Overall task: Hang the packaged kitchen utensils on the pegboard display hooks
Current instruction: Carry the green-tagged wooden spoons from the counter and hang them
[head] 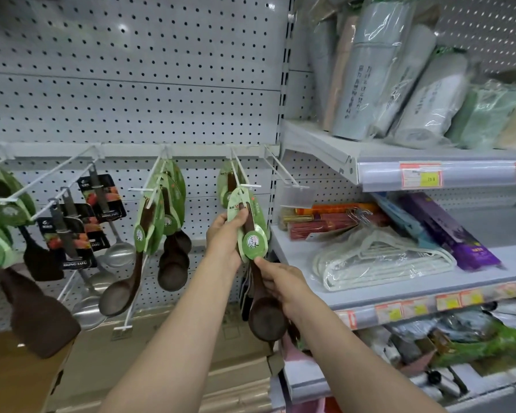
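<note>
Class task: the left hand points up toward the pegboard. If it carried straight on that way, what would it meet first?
Probably the white display hook, right above the left hand and the green spoon package it holds. The pegboard lies behind; depth is unclear in this single view.

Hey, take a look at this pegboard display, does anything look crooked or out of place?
One thing: a long white hook below the brown spoons slants steeply down toward the cardboard boxes, unlike the level hooks above. Otherwise only the green-carded spoon is off-line, tilted between the left hand and right hand.
</note>
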`<action>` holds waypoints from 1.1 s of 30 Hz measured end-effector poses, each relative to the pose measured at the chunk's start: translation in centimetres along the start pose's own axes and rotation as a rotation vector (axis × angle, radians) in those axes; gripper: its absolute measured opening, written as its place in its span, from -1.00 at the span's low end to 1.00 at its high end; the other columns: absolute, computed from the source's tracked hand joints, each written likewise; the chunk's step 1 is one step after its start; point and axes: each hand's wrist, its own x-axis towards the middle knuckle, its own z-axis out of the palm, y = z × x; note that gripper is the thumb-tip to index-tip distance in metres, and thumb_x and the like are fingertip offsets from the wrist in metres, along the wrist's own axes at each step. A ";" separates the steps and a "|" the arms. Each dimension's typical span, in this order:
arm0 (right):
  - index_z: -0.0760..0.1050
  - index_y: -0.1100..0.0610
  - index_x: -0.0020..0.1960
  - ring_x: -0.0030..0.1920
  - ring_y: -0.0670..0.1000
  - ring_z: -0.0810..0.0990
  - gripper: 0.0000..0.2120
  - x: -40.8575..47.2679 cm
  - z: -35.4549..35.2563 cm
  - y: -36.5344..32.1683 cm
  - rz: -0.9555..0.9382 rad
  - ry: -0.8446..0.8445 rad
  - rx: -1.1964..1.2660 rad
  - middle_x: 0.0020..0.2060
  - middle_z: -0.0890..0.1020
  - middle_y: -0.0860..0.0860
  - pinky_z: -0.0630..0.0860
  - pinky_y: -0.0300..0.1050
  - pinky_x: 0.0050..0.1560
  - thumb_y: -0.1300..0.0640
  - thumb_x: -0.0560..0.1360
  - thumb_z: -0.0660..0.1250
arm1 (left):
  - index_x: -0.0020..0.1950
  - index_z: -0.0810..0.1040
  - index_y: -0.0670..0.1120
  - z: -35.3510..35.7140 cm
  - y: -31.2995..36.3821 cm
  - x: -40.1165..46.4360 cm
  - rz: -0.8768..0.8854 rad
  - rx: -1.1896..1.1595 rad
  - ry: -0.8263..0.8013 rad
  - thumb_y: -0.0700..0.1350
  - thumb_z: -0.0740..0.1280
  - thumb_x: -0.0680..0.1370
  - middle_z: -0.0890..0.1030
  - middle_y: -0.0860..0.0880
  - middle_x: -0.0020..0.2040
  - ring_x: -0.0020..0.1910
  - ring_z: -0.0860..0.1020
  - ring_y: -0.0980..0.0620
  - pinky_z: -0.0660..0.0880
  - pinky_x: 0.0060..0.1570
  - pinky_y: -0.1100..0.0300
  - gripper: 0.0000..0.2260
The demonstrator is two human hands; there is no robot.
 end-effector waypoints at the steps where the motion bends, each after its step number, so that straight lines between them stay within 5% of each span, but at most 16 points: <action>1: 0.62 0.20 -0.03 -0.13 0.06 0.73 -0.76 0.5 0.1 -0.2 0.002 0.011 0.002 -0.19 0.76 0.07 0.61 -0.21 -0.27 0.06 0.45 0.56 | 0.10 0.54 -0.18 0.1 0.1 0.6 0.005 -0.005 0.004 -0.26 0.41 0.57 0.69 -0.19 -0.04 -0.24 0.69 -0.09 0.67 -0.31 0.02 -0.87; 11: 0.62 0.25 0.15 -0.01 0.08 0.72 -0.54 5.7 1.1 -1.7 -0.006 0.111 0.008 -0.07 0.75 0.10 0.59 -0.20 -0.18 0.03 0.37 0.63 | -0.01 0.58 -0.14 1.1 0.5 5.7 0.015 -0.023 0.065 -0.28 0.41 0.57 0.69 -0.16 -0.12 -0.32 0.69 -0.03 0.61 -0.40 0.11 -0.93; 17: 0.62 0.20 0.02 -0.09 0.00 0.68 -0.70 7.9 1.3 -3.0 0.001 0.104 -0.016 -0.09 0.74 0.08 0.57 -0.24 -0.17 0.08 0.40 0.60 | -0.02 0.59 -0.12 1.5 0.8 8.3 0.037 -0.019 0.084 -0.37 0.36 0.56 0.69 -0.14 -0.10 -0.22 0.66 -0.06 0.64 -0.33 0.14 -0.85; 22: 0.66 0.18 -0.03 -0.05 0.06 0.71 -0.75 9.8 1.5 -3.6 -0.022 0.108 -0.052 -0.12 0.76 0.09 0.60 -0.18 -0.09 0.09 0.40 0.61 | 0.00 0.61 -0.14 1.8 0.9 9.8 0.053 -0.052 0.059 -0.31 0.41 0.56 0.70 -0.14 -0.07 -0.15 0.67 -0.08 0.65 -0.08 0.01 -0.90; 28: 0.68 0.18 -0.01 0.00 0.10 0.73 -0.73 12.0 1.6 -3.7 -0.014 0.128 -0.105 -0.11 0.76 0.08 0.65 -0.02 0.13 0.07 0.39 0.61 | -0.01 0.61 -0.09 1.8 0.7 11.0 0.097 -0.007 0.086 -0.27 0.44 0.55 0.70 -0.07 -0.11 -0.21 0.68 0.02 0.61 -0.28 0.17 -0.90; 33: 0.70 0.18 0.00 -0.07 0.08 0.72 -0.65 13.5 1.6 -3.4 -0.022 0.174 -0.197 -0.12 0.76 0.10 0.65 0.06 0.16 -0.03 0.35 0.62 | 0.00 0.64 -0.05 1.4 0.5 11.2 0.154 0.123 0.092 -0.23 0.46 0.54 0.72 -0.04 -0.07 -0.12 0.68 0.01 0.63 -0.15 0.15 -0.90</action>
